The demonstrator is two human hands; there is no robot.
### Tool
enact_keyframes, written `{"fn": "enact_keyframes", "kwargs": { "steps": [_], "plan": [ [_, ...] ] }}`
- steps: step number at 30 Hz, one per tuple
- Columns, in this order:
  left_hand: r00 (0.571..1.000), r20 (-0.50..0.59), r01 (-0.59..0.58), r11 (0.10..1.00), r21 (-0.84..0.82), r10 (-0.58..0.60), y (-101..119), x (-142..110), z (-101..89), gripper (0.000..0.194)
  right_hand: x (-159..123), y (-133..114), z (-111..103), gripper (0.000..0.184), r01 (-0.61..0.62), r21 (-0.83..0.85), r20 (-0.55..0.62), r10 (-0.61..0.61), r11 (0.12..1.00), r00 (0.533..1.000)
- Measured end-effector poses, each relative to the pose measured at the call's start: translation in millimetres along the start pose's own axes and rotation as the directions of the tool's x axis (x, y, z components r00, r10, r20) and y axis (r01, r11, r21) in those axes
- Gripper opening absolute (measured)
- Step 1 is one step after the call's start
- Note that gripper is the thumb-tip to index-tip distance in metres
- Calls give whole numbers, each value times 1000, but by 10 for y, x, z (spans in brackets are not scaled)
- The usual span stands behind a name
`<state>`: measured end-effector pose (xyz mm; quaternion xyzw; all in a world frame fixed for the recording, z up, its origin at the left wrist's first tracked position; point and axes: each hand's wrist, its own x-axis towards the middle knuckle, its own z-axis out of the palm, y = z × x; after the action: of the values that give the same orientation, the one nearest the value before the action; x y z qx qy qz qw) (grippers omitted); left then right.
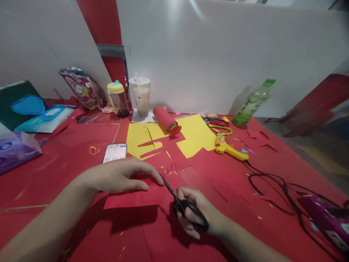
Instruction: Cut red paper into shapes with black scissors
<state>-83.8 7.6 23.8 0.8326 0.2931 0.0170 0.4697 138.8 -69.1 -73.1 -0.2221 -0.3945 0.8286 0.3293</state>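
Note:
My right hand (195, 211) grips a pair of black-handled scissors (191, 213), fingers through the loops, blades pointing up and left. Close to the blade tips, my left hand (128, 176) is closed on a sheet of red paper (133, 200), thumb below and fingers above. The sheet is raised off the table and casts a shadow. Just behind the left hand lies a phone (116, 151) with a timer on its screen. Yellow paper (196, 134) with cut edges and a red paper roll (166, 120) lie farther back.
A yellow glue gun (230, 149) with a black cord lies right of the yellow paper. Along the back stand a bubble tea cup (141, 96), a yellow-lidded bottle (117, 98) and a green drink bottle (253, 103). Wet wipes (46, 118) sit left; a purple package (324, 218) lies right.

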Motion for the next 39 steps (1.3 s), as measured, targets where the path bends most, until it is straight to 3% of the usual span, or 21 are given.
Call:
{"fn": "enact_keyframes", "kwargs": {
  "steps": [9,13,21,28,34,39],
  "plan": [
    [1000,2,-6,1000,11,6,-4,18,6,24,31,-7,14,49,14,-41,-69,-17,999,997],
    [1000,-17,-4,1000,15,4,8,33,30,23,42,-19,38,48,90,-85,-183,-105,992,978],
    [999,17,-45,999,10,45,60,82,61,20,72,-6,37,44,197,-5,-188,-194,980,963],
    [996,78,-50,997,63,45,93,165,235,17,65,-37,28,43,121,-245,-286,-191,962,939],
    [994,107,22,988,156,-39,114,213,371,17,34,-41,57,43,40,-318,-262,-129,947,956],
    [991,123,29,984,177,-52,119,237,399,16,21,-82,104,40,51,-450,-264,-187,892,946]
  ]
}}
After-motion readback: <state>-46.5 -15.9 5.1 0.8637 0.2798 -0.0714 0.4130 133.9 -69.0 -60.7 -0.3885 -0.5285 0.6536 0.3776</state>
